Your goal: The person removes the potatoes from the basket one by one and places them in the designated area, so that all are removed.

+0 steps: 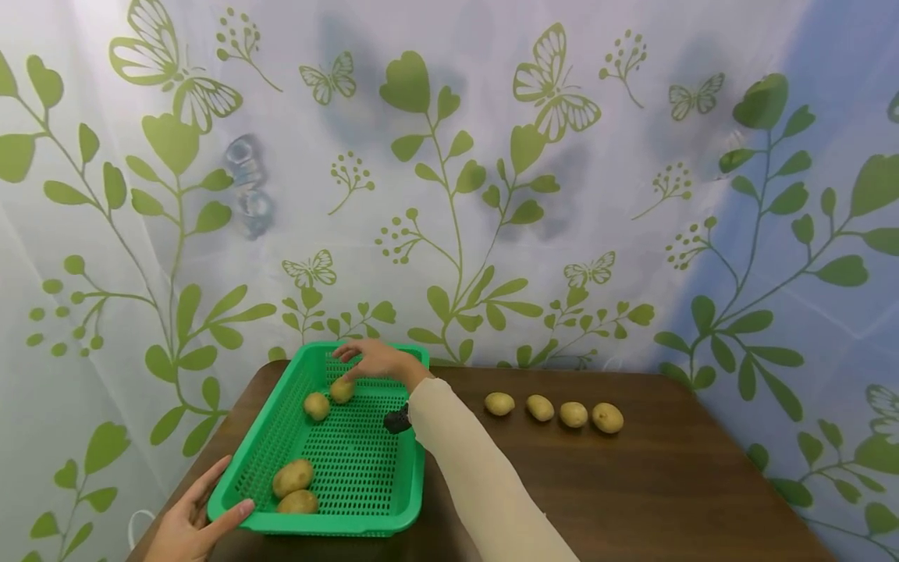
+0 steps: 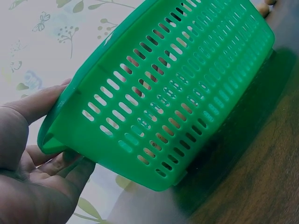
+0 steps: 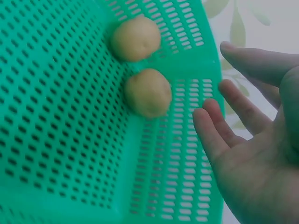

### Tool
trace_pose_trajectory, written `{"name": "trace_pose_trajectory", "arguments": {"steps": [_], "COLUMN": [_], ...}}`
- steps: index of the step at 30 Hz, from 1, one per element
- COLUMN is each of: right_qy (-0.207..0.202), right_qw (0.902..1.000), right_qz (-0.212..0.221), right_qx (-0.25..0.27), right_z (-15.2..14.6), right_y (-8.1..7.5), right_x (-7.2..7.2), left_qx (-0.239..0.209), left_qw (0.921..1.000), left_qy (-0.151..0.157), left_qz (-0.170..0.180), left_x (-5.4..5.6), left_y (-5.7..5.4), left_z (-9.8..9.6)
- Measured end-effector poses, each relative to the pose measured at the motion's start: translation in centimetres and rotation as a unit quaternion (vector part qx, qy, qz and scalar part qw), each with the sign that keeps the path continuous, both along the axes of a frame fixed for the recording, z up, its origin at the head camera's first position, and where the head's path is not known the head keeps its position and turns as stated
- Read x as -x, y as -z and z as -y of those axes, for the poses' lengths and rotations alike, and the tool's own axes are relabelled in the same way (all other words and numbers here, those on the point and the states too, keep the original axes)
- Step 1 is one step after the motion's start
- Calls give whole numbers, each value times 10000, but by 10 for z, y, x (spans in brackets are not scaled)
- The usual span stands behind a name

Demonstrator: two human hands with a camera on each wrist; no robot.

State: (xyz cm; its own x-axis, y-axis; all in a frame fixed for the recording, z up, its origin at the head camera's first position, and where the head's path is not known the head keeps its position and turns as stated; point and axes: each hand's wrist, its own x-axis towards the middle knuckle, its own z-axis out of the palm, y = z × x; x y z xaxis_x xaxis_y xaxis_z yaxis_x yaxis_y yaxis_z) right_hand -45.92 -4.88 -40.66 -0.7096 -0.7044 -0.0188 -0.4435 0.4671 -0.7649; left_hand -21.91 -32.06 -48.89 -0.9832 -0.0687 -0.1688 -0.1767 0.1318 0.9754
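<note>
A green perforated plastic basket [image 1: 351,460] stands on the left part of the table. At its near left corner, the left hand [image 1: 184,521] grips the rim; the left wrist view shows the thumb on one side of the rim [image 2: 52,119] and fingers on the other. Over the far end of the basket hovers the right hand [image 1: 379,361], fingers spread and loosely bent, holding nothing. Below it lie two potatoes, one nearer the fingertips [image 1: 342,389] and another potato [image 1: 317,406] beside it. In the right wrist view the hand is apart from both potatoes [image 3: 148,93].
Two larger potatoes [image 1: 293,478] lie in the basket's near left corner. Right of the basket, several potatoes [image 1: 540,407] form a row on the dark wooden table [image 1: 632,492]. Behind hangs a white curtain [image 1: 492,234] with green leaves and butterflies.
</note>
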Motion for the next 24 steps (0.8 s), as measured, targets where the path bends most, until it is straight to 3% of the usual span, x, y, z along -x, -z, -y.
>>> {"name": "trace_pose_trajectory", "arguments": {"steps": [4,9,14,20,24], "right_qy": [45,217,274,68,143], "right_qw": [9996,9992,9987,9963,9941], "right_qz": [216,329,286,213,-179], "right_qx": [169,-22,-324,-833,-1062], "right_z": [12,16,18,21,22], "right_y": [11,29,37,42,44], "right_x": [-1,-3,-3,-3,-2], "left_qx": [61,84,66,215,442], "left_qw": [10000,10000,9999,9997,9989], "left_qy": [-20,-47,-86,-122,-102], "left_qz": [-27,-26,-43,-43,-100], "left_x": [-1,-2,-3,-4,-5], "left_y": [0,0,0,-1,-3], "left_z": [-2,-6,-5,-2,-1]}}
